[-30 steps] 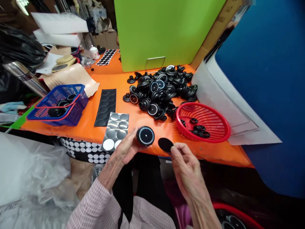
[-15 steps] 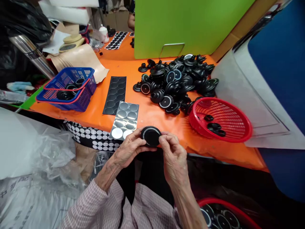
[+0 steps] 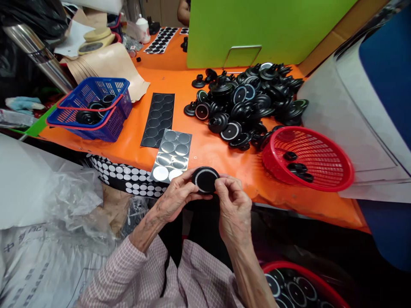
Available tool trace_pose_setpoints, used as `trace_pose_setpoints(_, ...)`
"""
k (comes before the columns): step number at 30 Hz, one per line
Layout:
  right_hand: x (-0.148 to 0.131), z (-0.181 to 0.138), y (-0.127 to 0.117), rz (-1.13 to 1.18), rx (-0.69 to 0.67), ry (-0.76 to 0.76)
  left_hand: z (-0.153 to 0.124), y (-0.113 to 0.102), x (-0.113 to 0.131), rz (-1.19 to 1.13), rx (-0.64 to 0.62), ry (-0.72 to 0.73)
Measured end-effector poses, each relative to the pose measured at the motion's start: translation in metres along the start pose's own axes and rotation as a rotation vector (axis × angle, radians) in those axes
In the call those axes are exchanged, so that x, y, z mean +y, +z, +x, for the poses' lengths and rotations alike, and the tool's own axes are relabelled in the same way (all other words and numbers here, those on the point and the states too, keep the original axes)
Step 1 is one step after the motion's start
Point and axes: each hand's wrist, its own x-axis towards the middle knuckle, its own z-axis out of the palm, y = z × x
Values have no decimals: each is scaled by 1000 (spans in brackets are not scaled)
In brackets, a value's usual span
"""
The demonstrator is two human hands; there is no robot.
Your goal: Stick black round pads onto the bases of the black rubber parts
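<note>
Orange table, green panel (upright), blue panel at right

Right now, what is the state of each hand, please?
Left hand: closed, holding the black disc.
Right hand: closed at the disc's edge; grip unclear.

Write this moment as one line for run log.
left hand: holds round black part | right hand: touches its edge | nearby: red plastic basket

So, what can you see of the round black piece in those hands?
The round black piece looks like plastic: a dark rim, a thin pale ring inside it, and a flat, plain black centre. Its face is tilted up towards the camera, at the near edge of the orange-covered table. The left hand grips its left side; the right hand pinches its right edge. Its underside is hidden.
</note>
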Motion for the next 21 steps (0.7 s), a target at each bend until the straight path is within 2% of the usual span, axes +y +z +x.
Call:
trace_pose_setpoints(6,5,-3,4,-179,53,-102,2,-1,-5,-12,23,24)
trace_pose_setpoints(15,11,-8,13,-543,135,-510,-1,1,-8,13,132,88)
trace_pose_setpoints(18,13,-9,17,-586,136,-553,-3,1,-9,27,160,104)
trace_pose_setpoints(21,16,-10,18,-575,134,-501,-3,-1,-12,29,166,113)
